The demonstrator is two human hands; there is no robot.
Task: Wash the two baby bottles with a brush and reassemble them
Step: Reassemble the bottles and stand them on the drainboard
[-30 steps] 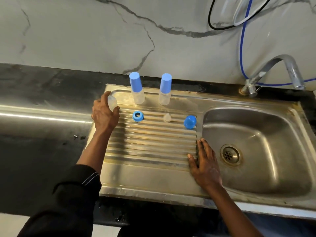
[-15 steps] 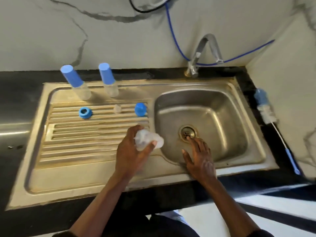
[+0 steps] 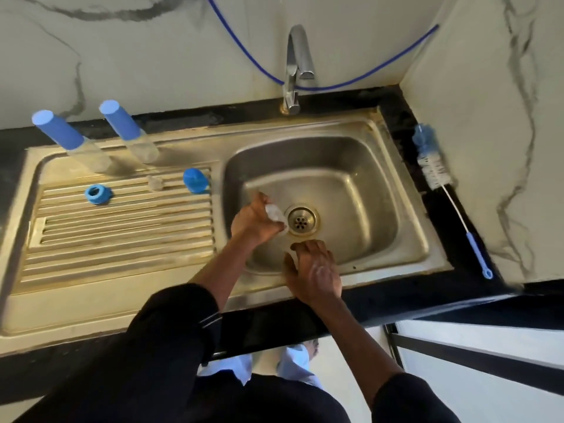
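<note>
Within left hand (image 3: 252, 223), clear bottle piece (image 3: 274, 214)

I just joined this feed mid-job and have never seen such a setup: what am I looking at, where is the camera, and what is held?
No machine here: these are a person's two bare hands, seen by one wide camera worn on the head, looking down. The left hand holds a small clear bottle part over the sink, near the drain. The right hand is open and empty. On the ribbed draining board stand two blue-topped bottles, one at the left and one beside it. Before them lie a blue ring, a small clear piece and a blue cap. The brush lies on the black counter at the right.
</note>
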